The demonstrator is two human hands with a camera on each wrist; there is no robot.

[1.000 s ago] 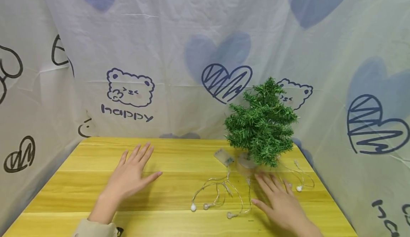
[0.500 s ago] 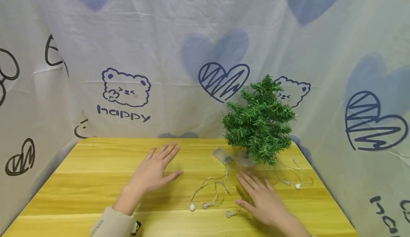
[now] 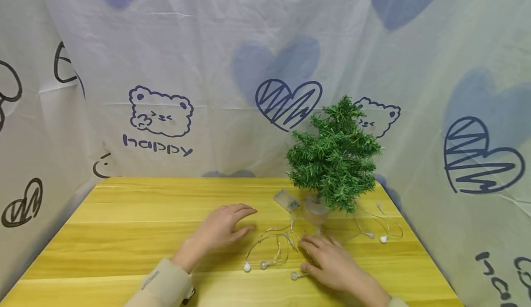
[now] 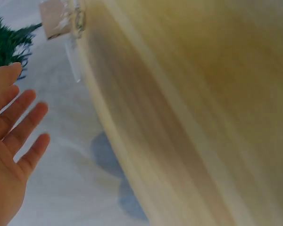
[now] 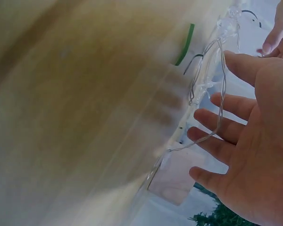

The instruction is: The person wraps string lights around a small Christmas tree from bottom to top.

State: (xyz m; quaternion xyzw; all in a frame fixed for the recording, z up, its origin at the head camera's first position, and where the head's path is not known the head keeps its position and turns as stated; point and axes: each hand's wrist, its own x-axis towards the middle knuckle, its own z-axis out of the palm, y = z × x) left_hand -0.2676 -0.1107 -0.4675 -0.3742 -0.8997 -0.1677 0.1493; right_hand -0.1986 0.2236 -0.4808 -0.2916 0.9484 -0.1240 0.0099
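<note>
A string of fairy lights with small round bulbs lies on the table, wired to a clear battery box. Over its right part reaches my right hand, fingers loosely bent. In the right wrist view a loop of the light wire crosses in front of that hand's spread fingers, ungripped. To the left of the string, my left hand hovers with fingers extended and nothing in them. Behind the right hand stands a small artificial Christmas tree on a pale round base.
More of the wire, with a white bulb, trails to the right of the tree. A thin green strip lies near the right hand. The wooden table ends at hanging printed cloth at the back and sides.
My left hand has moved right, toward the lights, its fingers turning rightward. My right hand has shifted left over the wire and bent its fingers. Tree and battery box stay put.
</note>
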